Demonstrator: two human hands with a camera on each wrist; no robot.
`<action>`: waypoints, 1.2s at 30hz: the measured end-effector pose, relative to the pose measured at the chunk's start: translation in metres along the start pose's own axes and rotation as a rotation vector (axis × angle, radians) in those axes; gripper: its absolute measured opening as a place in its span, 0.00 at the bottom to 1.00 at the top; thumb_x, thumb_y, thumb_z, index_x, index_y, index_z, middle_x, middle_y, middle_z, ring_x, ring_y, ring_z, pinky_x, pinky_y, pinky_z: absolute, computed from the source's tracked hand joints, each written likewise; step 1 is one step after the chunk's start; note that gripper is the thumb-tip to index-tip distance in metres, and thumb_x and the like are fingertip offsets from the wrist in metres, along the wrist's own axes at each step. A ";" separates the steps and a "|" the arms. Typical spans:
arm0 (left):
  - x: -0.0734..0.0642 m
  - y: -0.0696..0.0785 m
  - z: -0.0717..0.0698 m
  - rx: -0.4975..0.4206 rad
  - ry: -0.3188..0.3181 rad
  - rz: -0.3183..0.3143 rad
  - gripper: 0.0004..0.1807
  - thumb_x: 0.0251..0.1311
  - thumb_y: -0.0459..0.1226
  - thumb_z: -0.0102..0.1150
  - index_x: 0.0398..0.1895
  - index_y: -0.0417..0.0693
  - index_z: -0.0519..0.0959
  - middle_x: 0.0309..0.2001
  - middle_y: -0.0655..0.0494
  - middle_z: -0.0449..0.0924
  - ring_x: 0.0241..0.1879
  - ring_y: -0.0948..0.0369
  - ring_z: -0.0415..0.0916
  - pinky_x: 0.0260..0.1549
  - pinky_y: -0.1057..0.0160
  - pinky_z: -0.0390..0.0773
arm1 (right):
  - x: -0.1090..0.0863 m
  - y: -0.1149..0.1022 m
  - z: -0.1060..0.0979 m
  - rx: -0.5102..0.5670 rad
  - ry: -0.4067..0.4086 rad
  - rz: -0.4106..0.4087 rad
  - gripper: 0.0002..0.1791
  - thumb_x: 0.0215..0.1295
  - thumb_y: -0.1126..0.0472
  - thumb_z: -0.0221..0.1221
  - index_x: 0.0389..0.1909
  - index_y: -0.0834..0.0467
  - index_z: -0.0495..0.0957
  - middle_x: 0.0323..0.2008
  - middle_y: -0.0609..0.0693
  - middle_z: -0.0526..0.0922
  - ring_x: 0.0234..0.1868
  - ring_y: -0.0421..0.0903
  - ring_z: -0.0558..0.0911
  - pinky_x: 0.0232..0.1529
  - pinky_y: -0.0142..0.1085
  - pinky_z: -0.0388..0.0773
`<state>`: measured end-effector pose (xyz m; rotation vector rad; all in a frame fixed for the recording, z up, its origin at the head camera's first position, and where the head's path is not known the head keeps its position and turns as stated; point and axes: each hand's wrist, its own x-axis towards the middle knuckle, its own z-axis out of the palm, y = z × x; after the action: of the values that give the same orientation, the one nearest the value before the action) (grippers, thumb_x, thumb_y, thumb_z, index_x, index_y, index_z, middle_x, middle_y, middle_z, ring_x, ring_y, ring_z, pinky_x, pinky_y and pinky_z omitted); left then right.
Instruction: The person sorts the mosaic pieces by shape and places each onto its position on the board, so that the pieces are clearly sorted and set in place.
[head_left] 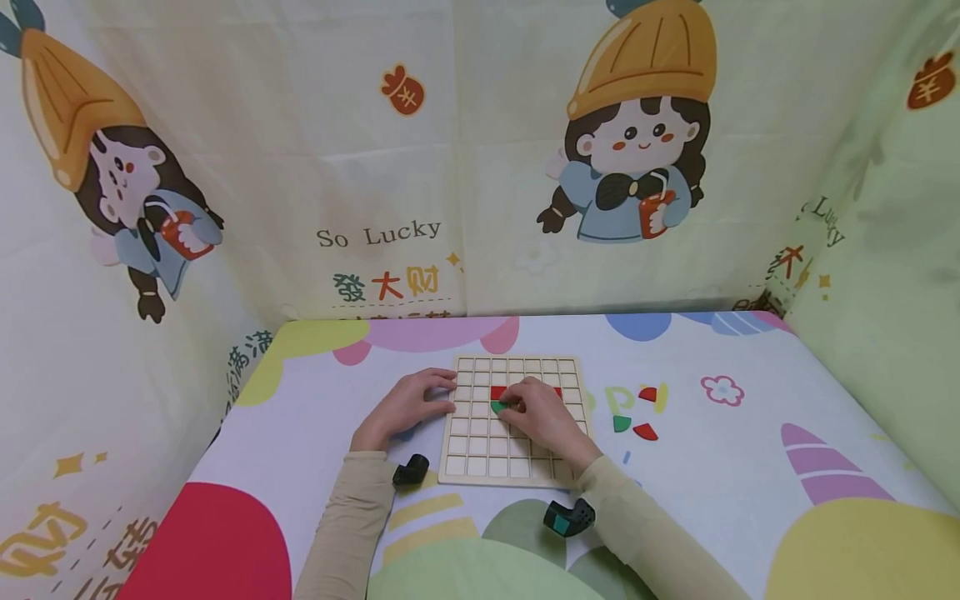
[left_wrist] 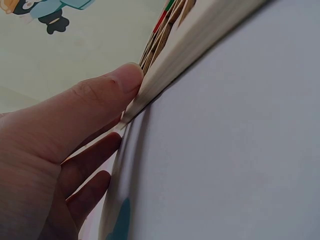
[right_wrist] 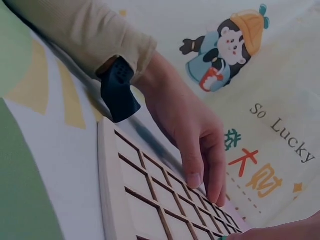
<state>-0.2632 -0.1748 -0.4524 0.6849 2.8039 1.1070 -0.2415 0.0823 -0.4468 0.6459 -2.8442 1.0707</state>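
Observation:
A wooden grid board [head_left: 468,446] lies on the table, divided into small square cells. My left hand [head_left: 408,404] rests at its left edge, fingers apart; in the left wrist view the thumb [left_wrist: 129,77] touches the board's side. Over the middle of the grid, my right hand [head_left: 546,419] pinches a green quarter-circle piece [head_left: 498,407] between thumb and fingertips. Just beyond sit red pieces [head_left: 497,392] in one row, partly covered by that hand. The right wrist view catches only the tips of the right hand [right_wrist: 285,232] beside a bit of green.
Right of the board lie loose quarter-circle pieces: a red one [head_left: 648,394], a green one [head_left: 622,424] and another red one [head_left: 645,432]. The tablecloth [head_left: 697,467] has printed shapes. Patterned cloth walls [head_left: 495,275] enclose the table at the back and sides.

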 end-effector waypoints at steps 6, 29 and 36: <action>-0.001 0.000 0.001 -0.007 0.000 0.007 0.21 0.57 0.40 0.69 0.53 0.42 0.82 0.62 0.53 0.75 0.66 0.53 0.66 0.67 0.50 0.64 | -0.001 0.001 -0.011 0.004 0.012 -0.015 0.08 0.60 0.60 0.68 0.40 0.58 0.86 0.34 0.46 0.80 0.33 0.41 0.75 0.35 0.35 0.77; -0.002 -0.003 0.001 0.024 0.017 0.024 0.21 0.57 0.39 0.70 0.53 0.40 0.82 0.62 0.52 0.75 0.65 0.51 0.68 0.65 0.50 0.67 | -0.051 0.078 -0.104 -0.079 0.017 0.108 0.19 0.64 0.58 0.64 0.52 0.64 0.80 0.45 0.57 0.82 0.41 0.51 0.81 0.40 0.43 0.83; 0.000 -0.001 0.001 0.010 0.010 0.012 0.21 0.57 0.39 0.70 0.53 0.41 0.82 0.62 0.53 0.75 0.66 0.52 0.67 0.66 0.51 0.66 | -0.059 0.099 -0.125 -0.120 -0.024 0.154 0.20 0.64 0.58 0.65 0.54 0.63 0.79 0.45 0.56 0.81 0.42 0.50 0.77 0.43 0.44 0.80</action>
<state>-0.2632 -0.1748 -0.4544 0.7003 2.8195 1.1019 -0.2403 0.2505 -0.4235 0.4412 -2.9920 0.9062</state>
